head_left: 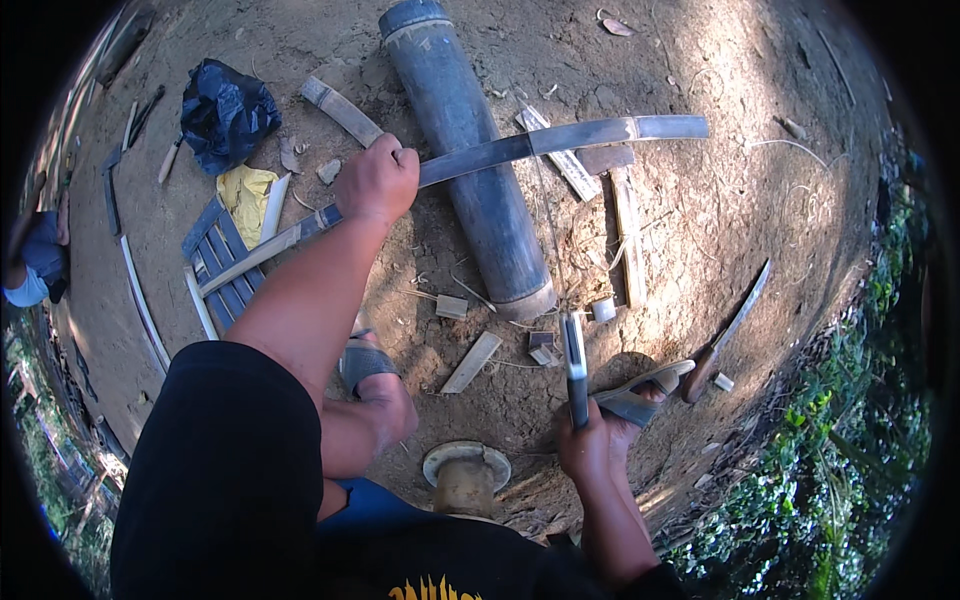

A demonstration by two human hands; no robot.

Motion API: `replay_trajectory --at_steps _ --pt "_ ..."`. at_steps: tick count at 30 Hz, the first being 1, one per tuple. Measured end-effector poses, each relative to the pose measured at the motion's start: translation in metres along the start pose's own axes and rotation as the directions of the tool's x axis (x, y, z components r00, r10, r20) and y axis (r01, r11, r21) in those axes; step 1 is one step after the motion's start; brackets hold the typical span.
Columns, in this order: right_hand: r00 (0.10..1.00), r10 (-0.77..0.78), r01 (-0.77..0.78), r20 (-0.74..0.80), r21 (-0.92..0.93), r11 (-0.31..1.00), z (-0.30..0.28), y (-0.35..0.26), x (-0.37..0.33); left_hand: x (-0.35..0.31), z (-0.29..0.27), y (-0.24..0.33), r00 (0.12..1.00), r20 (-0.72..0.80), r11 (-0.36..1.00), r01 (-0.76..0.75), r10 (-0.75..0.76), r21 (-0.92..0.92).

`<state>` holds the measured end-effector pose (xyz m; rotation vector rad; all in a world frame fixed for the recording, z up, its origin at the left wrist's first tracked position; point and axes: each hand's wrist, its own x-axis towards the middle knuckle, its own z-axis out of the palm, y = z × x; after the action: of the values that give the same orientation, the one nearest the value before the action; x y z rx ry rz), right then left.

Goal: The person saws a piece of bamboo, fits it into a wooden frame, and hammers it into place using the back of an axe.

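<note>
Work in hand: a long, dark-skinned bamboo strip [485, 155], running from about 9 o'clock through 11 to 2 o'clock, crossing over a bamboo culm section [465, 150] that lies from 12 o'clock toward the centre. Cannot tell whether strip and culm touch.

Left hand [378, 180], at 11 o'clock, is clenched around the strip. Right hand [583, 440], at 5 o'clock, is wrapped round the dark handle of a knife-like tool [576, 372], metal end toward 12. Tool and strip are apart; no cut under way.

Progress, judged from the layout: splitting looks partly done. The held strip is already a separate length, and at least 4 dark bamboo slats [228, 262] lie side by side at 9 o'clock. Offcuts, such as a pale split piece [471, 363] just below centre, suggest cutting on this spot.

Left: the culm's visible side appears whole, unsplit. Node lines remain across the held strip, so smoothing there seems unfinished. How finished its underside is: cannot tell.

Nearby: 1 brown-handled knife [728, 335] lies unused at 3 o'clock; black plastic bag [228, 115] at 10.
</note>
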<state>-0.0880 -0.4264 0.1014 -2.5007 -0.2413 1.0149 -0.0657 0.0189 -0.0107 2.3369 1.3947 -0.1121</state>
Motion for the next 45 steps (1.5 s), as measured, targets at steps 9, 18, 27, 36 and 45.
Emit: replay_trajectory --at_steps 9,18,27,36,45 --pt "1.000 0.010 -0.009 0.021 -0.043 0.999 0.018 -0.061 0.091 0.001 0.002 -0.005 1.000 -0.009 1.000 0.007 -0.007 0.008" --pt "0.999 0.033 -0.032 0.021 -0.072 0.997 0.010 -0.063 0.111 -0.001 0.000 0.006 1.000 0.024 1.000 -0.005 0.005 -0.008" --pt "0.999 0.033 -0.032 0.015 -0.059 0.998 -0.001 -0.021 0.054 -0.001 0.003 0.001 1.000 0.000 1.000 -0.026 0.026 0.009" --pt "0.998 -0.044 0.041 0.044 0.064 0.997 -0.011 0.037 -0.004 0.000 0.001 0.005 0.999 -0.021 0.999 -0.036 0.036 0.023" --pt "0.999 -0.034 0.034 0.002 -0.011 0.999 -0.003 0.000 0.008 0.003 0.004 -0.008 0.998 -0.044 0.999 -0.040 0.040 0.010"
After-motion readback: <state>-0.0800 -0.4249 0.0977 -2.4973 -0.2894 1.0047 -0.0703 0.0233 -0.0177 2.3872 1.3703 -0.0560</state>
